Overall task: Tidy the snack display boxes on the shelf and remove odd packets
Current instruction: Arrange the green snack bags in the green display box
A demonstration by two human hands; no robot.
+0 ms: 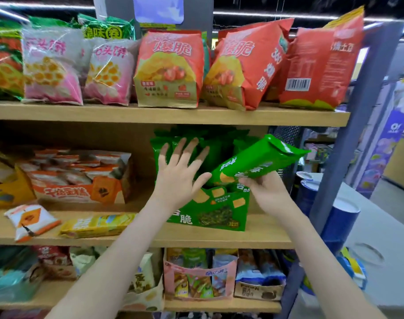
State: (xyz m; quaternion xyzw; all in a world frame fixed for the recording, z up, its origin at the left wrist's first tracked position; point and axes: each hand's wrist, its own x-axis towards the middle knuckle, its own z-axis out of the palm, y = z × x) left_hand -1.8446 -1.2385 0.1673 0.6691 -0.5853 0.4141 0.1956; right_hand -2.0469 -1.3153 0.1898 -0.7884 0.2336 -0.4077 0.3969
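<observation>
The shelf (168, 115) is showing pale, matt wood grain. The green packet (254, 161) is gleaming like glossy plastic film, smooth with a crimped end. The green box (219, 211) is looking like printed card, faintly shiny. The red bags (171, 67) above are looking like creased, satin-finished film. The upright post (348, 139) is appearing as matt painted metal.

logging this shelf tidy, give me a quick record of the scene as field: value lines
left hand: open, fingers spread against the green packets standing in the green box
right hand: holding a green packet, tilted above the box
middle shelf: orange box at left
loose packets: orange and white packet and yellow packet lying on the shelf front
</observation>
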